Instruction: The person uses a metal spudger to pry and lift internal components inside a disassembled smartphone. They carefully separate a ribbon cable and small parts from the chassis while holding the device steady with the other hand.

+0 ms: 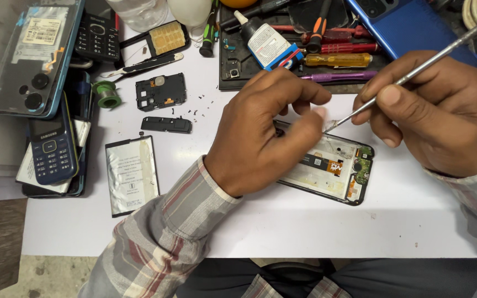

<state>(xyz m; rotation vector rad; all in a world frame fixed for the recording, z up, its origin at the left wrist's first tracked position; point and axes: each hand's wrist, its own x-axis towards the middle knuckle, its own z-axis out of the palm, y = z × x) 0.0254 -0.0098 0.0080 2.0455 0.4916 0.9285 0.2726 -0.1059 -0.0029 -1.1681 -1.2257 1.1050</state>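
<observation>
— Opened phone [338, 168], where is it found?
— It is laid flat on the white table [305, 232], right of the frame's centre, with its insides exposed; its left part is hidden under the left hand [260, 135].

— What is seen at the far left?
— A clear-backed phone [34, 55] is propped at the upper left, and a blue keypad phone [52, 149] is stacked on others below it. A silver battery [132, 175] is laid just right of these, well apart from the hands.

— And between there and the work?
— A green solder spool [107, 94], a black inner cover [161, 91] and a small black strip [167, 124] are set out, with tiny screws [197, 110] scattered beside them.

— How are the hands held?
— The left hand is curled over the phone, its fingers bent and pressed down on the frame. In the right hand [437, 118] a thin metal tool [415, 69] is pinched between thumb and fingers, its tip brought to the phone's upper edge beside the left fingertips.

— What lies behind?
— A black tray [227, 83] of screwdrivers and a glue bottle [263, 41] is placed at the upper centre, with a blue phone [409, 25] partly covered by the right hand.
</observation>
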